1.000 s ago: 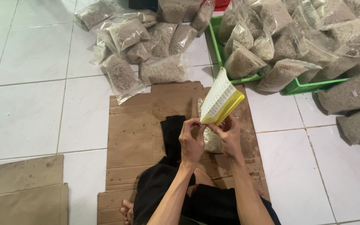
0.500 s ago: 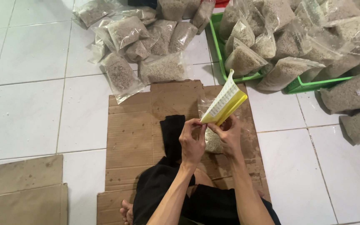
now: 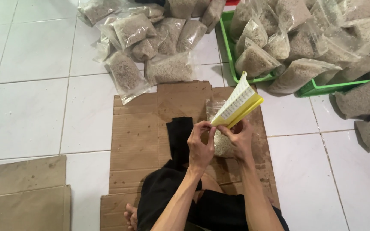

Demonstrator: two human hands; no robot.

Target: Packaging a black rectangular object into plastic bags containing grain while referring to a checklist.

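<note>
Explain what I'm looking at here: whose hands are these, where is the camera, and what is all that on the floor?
The camera sits on a person's head and looks down, so you see their own arms. The person sits on flattened cardboard on a white tiled floor. The left hand and right hand together hold a yellow-edged pad of sheets above a small clear bag of pale grains. Many similar filled bags lie ahead, some piled in a green tray.

Both hands (image 3: 219, 143) pinch yellow label pad (image 3: 238, 105) above cardboard (image 3: 138, 137).
</note>
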